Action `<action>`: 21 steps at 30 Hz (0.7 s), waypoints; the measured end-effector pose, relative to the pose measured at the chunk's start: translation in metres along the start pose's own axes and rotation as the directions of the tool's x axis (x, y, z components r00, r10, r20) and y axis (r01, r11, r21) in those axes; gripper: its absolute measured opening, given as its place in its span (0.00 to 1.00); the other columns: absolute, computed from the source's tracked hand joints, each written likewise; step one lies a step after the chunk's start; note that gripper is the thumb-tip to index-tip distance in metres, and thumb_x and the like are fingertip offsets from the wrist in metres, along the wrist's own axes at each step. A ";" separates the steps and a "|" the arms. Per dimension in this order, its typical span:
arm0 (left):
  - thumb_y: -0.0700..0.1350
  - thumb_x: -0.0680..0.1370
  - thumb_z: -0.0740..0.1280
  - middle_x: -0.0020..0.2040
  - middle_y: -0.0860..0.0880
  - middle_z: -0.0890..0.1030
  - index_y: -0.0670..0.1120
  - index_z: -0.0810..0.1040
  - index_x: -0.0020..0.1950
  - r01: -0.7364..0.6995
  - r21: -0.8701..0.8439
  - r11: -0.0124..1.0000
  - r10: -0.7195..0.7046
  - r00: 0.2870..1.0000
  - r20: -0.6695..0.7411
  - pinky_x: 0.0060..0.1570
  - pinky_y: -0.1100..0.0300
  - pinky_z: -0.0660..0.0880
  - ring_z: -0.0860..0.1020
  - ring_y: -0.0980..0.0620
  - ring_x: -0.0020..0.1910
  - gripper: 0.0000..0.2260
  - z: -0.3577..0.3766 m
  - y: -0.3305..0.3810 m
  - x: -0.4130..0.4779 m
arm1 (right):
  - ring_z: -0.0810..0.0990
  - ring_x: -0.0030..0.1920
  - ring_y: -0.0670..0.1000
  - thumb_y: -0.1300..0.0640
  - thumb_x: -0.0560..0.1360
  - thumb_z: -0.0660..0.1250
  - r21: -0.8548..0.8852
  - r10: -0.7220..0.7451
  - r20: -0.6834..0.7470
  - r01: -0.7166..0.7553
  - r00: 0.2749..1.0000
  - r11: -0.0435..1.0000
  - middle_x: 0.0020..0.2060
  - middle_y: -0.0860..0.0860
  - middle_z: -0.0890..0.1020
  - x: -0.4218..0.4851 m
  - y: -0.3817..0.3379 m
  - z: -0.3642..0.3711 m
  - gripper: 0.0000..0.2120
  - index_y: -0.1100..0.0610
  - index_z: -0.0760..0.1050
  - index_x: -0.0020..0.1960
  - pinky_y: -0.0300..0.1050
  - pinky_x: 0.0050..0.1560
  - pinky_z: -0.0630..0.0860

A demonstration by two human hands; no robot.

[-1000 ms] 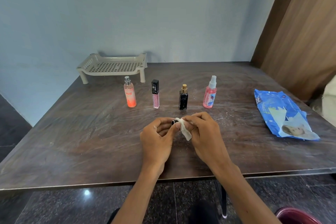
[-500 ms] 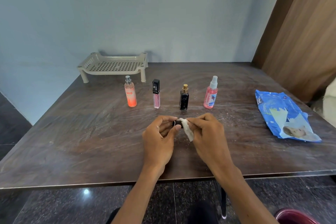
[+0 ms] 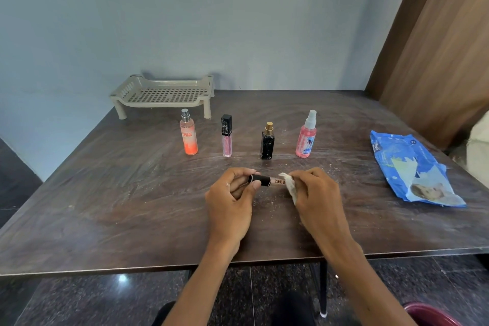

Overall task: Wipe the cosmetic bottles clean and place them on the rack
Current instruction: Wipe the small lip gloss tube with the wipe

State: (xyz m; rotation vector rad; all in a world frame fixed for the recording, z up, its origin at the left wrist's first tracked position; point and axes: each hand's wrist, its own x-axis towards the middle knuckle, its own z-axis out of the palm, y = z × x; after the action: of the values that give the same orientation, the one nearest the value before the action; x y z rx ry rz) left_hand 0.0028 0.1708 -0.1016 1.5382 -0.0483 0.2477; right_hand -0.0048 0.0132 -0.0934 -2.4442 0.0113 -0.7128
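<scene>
My left hand [image 3: 230,201] grips the black cap end of a lip gloss tube [image 3: 266,180] held sideways above the table. My right hand [image 3: 315,198] pinches a white wipe [image 3: 289,185] around the tube's other end. Behind them stand an orange spray bottle [image 3: 189,135], a pink lip gloss with a black cap [image 3: 227,137], a black bottle with a gold cap [image 3: 267,143] and a pink spray bottle [image 3: 306,137], all upright in a row. The beige slotted rack [image 3: 164,94] stands at the back left with nothing on it.
A blue pack of wet wipes [image 3: 412,169] lies flat at the right of the dark table [image 3: 105,206]. A wooden panel [image 3: 444,61] rises at the back right. The table's front edge runs just under my wrists.
My hands have drawn apart, so more of the tube shows. The wipe has slid right along the tube, away from the cap.
</scene>
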 end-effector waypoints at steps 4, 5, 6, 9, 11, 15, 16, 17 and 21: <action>0.35 0.74 0.75 0.47 0.52 0.87 0.49 0.82 0.49 -0.031 0.029 0.999 0.030 0.999 0.015 0.51 0.66 0.80 0.85 0.60 0.49 0.10 0.000 0.000 0.000 | 0.74 0.36 0.48 0.59 0.77 0.67 0.029 -0.061 0.010 0.060 0.998 0.998 0.39 0.50 0.76 0.003 -0.017 0.007 0.07 0.58 0.83 0.50 0.38 0.33 0.69; 0.36 0.74 0.75 0.47 0.52 0.87 0.49 0.82 0.49 -0.035 0.036 0.999 0.035 0.999 0.019 0.51 0.66 0.80 0.85 0.60 0.49 0.10 -0.001 0.000 0.000 | 0.74 0.36 0.47 0.58 0.77 0.67 0.051 -0.089 0.022 0.088 0.996 0.995 0.39 0.50 0.76 0.003 -0.024 0.010 0.07 0.57 0.83 0.51 0.36 0.33 0.69; 0.36 0.74 0.75 0.47 0.52 0.87 0.49 0.82 0.49 -0.036 0.042 0.998 0.035 0.999 0.022 0.51 0.65 0.81 0.85 0.59 0.49 0.09 -0.001 -0.001 0.001 | 0.75 0.37 0.47 0.59 0.77 0.68 0.070 -0.112 0.034 0.109 0.993 0.992 0.41 0.50 0.76 0.002 -0.031 0.013 0.07 0.57 0.83 0.52 0.35 0.34 0.69; 0.36 0.75 0.74 0.47 0.51 0.87 0.48 0.82 0.51 -0.021 0.037 0.999 0.021 1.000 -0.001 0.52 0.62 0.82 0.85 0.58 0.49 0.09 -0.002 -0.002 0.001 | 0.76 0.39 0.47 0.61 0.76 0.68 0.104 -0.153 0.047 0.147 0.987 0.984 0.43 0.51 0.77 0.002 -0.041 0.020 0.08 0.58 0.82 0.54 0.35 0.37 0.73; 0.36 0.74 0.75 0.48 0.51 0.87 0.47 0.82 0.51 -0.026 0.025 0.999 0.026 1.000 -0.005 0.52 0.62 0.81 0.85 0.58 0.49 0.09 -0.002 -0.002 0.002 | 0.75 0.37 0.46 0.61 0.75 0.69 0.130 -0.158 0.037 0.152 0.987 0.980 0.42 0.52 0.77 0.002 -0.038 0.019 0.09 0.58 0.82 0.54 0.30 0.36 0.70; 0.35 0.73 0.75 0.48 0.51 0.87 0.48 0.83 0.50 -0.016 0.009 1.000 0.016 1.000 0.005 0.52 0.63 0.81 0.85 0.58 0.50 0.10 -0.001 -0.001 0.001 | 0.72 0.34 0.42 0.58 0.76 0.68 0.096 -0.100 0.021 0.098 0.995 0.991 0.40 0.50 0.76 -0.002 -0.021 0.009 0.09 0.59 0.83 0.54 0.29 0.34 0.65; 0.35 0.73 0.75 0.48 0.51 0.87 0.48 0.83 0.50 -0.013 0.009 1.000 0.013 1.000 0.003 0.53 0.63 0.81 0.85 0.58 0.50 0.10 -0.001 -0.002 0.001 | 0.72 0.34 0.42 0.57 0.76 0.67 0.082 -0.065 0.020 0.063 0.998 0.995 0.40 0.50 0.75 -0.002 -0.015 0.006 0.10 0.59 0.83 0.54 0.30 0.33 0.65; 0.35 0.74 0.75 0.48 0.51 0.87 0.48 0.83 0.51 -0.011 0.013 1.000 0.011 1.000 0.001 0.53 0.64 0.81 0.85 0.58 0.51 0.10 0.000 -0.003 0.001 | 0.72 0.35 0.42 0.57 0.76 0.67 0.064 -0.026 0.021 0.025 0.999 0.998 0.40 0.50 0.75 -0.002 -0.009 0.003 0.10 0.59 0.82 0.54 0.31 0.33 0.65; 0.35 0.75 0.74 0.49 0.51 0.87 0.49 0.83 0.52 -0.021 0.038 0.999 0.021 1.000 -0.001 0.53 0.65 0.80 0.85 0.58 0.51 0.10 0.000 -0.004 0.002 | 0.74 0.37 0.47 0.59 0.77 0.66 0.008 0.050 0.034 -0.050 0.998 0.999 0.40 0.51 0.76 0.002 0.003 -0.003 0.09 0.59 0.83 0.52 0.32 0.34 0.65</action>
State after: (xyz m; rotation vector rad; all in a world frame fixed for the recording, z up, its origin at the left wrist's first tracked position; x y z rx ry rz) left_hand 0.0052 0.1708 -0.1047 1.5763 -0.0586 0.2682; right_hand -0.0039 0.0086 -0.0923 -2.4384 0.0561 -0.6483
